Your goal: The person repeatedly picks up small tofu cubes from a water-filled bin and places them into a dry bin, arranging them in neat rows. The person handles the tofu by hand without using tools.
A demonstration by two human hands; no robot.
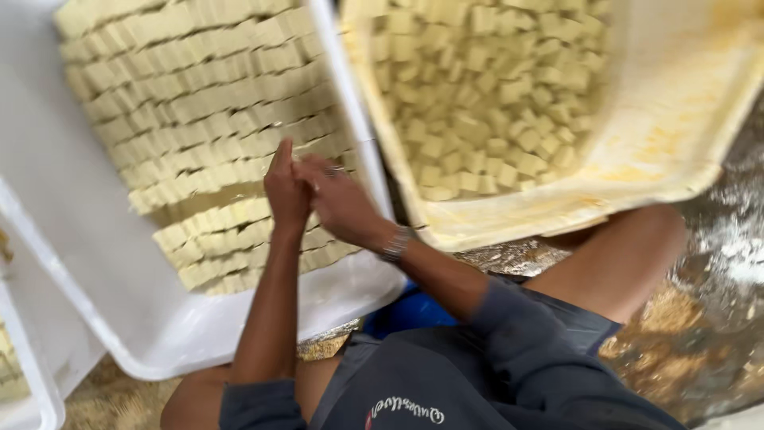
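Two trays, white tray (95,263), cream tray (684,119), left hand (285,187), right hand (338,199) touching, grips perhaps closed, cannot tell.

Light: soft, even daylight, fairly bright, no single source visible.
Glare: sheen on the white tray (119,318) near its lower rim; bright glints off the silvery foil (716,239) at right.
Shadows: faint, diffuse, under the left hand (285,191) and right hand (338,199) across the stacked pale yellow blocks (199,95).
Blur: motion smear throughout, strongest on both hands and the loose cubes (485,87) in the cream tray (676,151).
Focus: nothing crisp; edges soft everywhere.
Framing: tilted.
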